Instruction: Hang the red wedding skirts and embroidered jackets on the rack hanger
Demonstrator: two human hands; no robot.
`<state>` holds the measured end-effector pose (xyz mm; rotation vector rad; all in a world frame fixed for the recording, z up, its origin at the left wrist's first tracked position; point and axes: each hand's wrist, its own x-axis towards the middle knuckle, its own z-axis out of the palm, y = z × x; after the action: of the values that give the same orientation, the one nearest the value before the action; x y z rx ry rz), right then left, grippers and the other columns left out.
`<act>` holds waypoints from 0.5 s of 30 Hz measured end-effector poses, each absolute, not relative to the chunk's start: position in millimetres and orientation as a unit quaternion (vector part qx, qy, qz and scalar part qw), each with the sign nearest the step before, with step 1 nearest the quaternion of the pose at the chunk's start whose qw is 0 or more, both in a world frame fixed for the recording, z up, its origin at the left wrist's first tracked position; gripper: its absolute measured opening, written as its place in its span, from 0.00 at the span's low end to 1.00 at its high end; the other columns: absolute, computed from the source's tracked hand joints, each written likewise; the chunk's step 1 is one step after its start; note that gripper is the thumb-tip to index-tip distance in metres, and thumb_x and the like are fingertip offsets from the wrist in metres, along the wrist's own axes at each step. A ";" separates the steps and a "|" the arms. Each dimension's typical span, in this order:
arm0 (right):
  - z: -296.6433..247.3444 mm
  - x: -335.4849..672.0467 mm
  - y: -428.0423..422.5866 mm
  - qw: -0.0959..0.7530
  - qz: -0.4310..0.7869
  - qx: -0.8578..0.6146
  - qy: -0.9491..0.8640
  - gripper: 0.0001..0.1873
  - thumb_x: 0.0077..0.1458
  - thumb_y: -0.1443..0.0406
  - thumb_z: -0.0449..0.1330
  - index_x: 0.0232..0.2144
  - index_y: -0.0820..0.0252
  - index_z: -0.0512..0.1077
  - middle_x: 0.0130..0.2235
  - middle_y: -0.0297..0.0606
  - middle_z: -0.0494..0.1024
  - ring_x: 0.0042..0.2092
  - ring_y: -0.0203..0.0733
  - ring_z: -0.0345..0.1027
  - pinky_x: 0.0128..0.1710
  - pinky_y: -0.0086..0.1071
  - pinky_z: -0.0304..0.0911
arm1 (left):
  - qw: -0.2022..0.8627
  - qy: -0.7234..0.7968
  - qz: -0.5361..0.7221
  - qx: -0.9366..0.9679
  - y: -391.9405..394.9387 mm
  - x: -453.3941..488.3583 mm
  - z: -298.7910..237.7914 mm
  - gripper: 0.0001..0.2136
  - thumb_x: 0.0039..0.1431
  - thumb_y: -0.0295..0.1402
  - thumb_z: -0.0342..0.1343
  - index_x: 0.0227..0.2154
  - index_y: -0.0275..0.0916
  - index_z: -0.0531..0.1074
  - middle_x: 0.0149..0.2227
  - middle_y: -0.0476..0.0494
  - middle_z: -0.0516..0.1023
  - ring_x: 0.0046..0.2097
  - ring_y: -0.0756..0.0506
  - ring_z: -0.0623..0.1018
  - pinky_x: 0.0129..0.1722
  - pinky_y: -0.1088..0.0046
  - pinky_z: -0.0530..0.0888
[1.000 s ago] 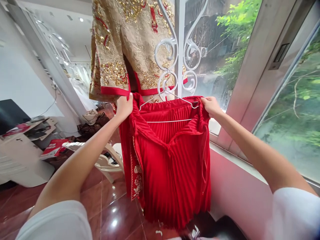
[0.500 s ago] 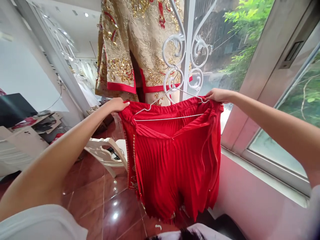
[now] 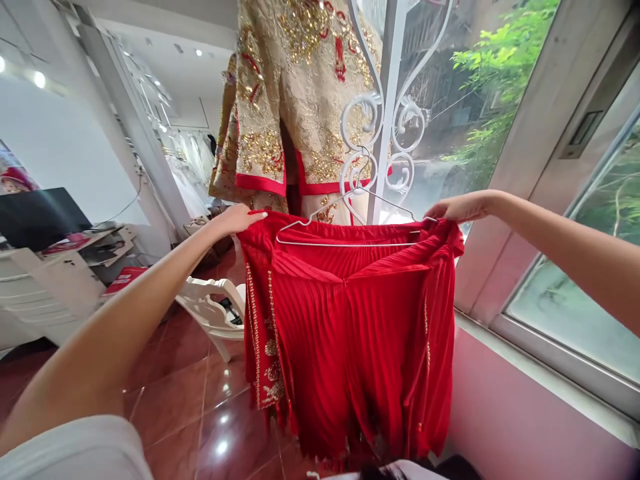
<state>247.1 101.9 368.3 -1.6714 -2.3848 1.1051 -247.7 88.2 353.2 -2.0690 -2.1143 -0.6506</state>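
The left hand (image 3: 239, 219) is gripping one end of the waistband of a red skirt (image 3: 345, 333), its fingers closed on the cloth, while the right hand (image 3: 461, 205) is pinching the other end, close to a tip of the white hanger (image 3: 350, 245). Between the two hands the skirt is hanging in front of the person, its waist stretching wide and its pleats falling toward the floor (image 3: 170, 407). A beaded panel (image 3: 271, 360) is showing down its left side. The hanger is lying across the waist opening, its hook rising in front of a scrolled white grille (image 3: 393, 73); whether the hook is catching on the metal is hard to tell. Behind the skirt, a gold jacket (image 3: 320, 113) with red trim is hanging beside the grille. On the right, a window (image 3: 500, 127) is letting in a view of green leaves. On the left, a white chair (image 3: 213, 312) is standing near the skirt, and farther off a black monitor (image 3: 47, 217) is resting on a cluttered desk (image 3: 55, 287).
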 end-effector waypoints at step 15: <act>322.6 266.0 103.7 0.043 0.389 -0.529 -0.753 0.10 0.45 0.72 0.54 0.32 0.62 0.71 0.29 0.43 0.76 0.33 0.42 0.69 0.32 0.30 0.66 | 0.016 -0.655 -0.176 -0.734 96.9 -233.3 354.9 0.22 0.43 0.52 0.56 0.10 0.40 0.60 0.14 0.45 0.64 0.27 0.42 0.71 0.29 0.72 0.61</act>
<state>266.0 103.7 322.6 -1.6172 -2.3024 1.1898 -233.3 96.9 354.9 -2.2832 -2.0376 -0.5466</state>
